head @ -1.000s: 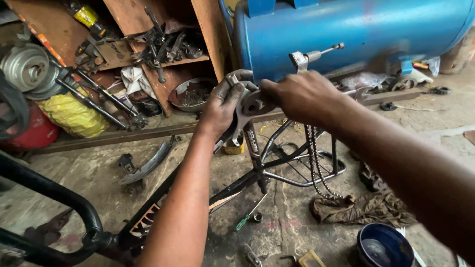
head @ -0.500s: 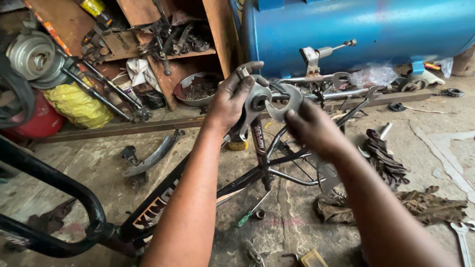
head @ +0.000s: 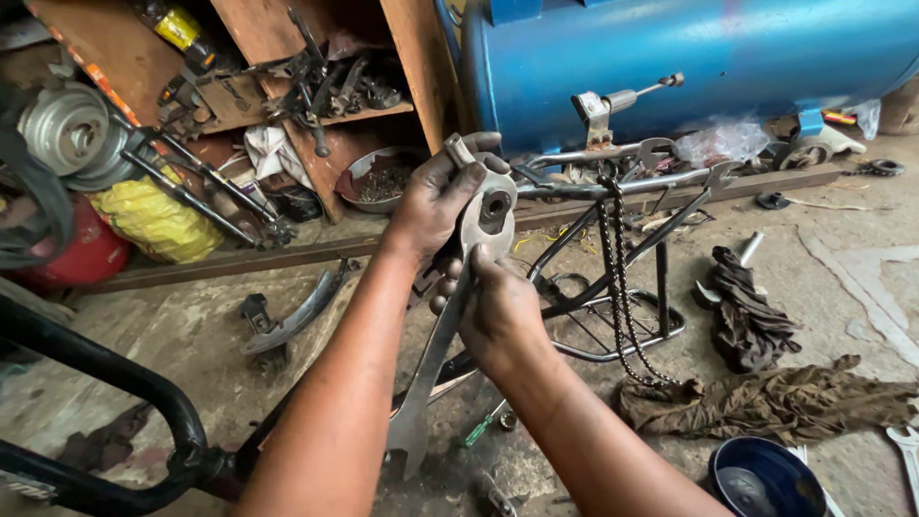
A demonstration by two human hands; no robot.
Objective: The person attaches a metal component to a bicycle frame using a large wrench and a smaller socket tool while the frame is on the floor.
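Note:
My left hand (head: pixel 436 196) grips the top of an upturned black bicycle frame (head: pixel 613 239), at the bottom bracket, where a large flat grey spanner (head: pixel 450 325) sits with its ring end over the axle. My right hand (head: pixel 498 311) is closed around the spanner's shaft just below that ring end, and the long handle hangs down toward me. A loose bicycle chain (head: pixel 617 278) drapes from the frame to the floor, to the right of both hands.
A big blue tank (head: pixel 708 53) lies behind the frame. Wooden shelves (head: pixel 287 67) full of tools stand at the back left, beside a yellow bag (head: pixel 153 220). Dirty rags (head: pixel 775 402), a dark blue tub (head: pixel 761 479) and a black tube frame (head: pixel 105 383) are on the concrete floor.
My right hand has come off the ring end at the top and dropped down onto the spanner's shaft. The spanner handle now points down toward me. The left hand stays on the bracket.

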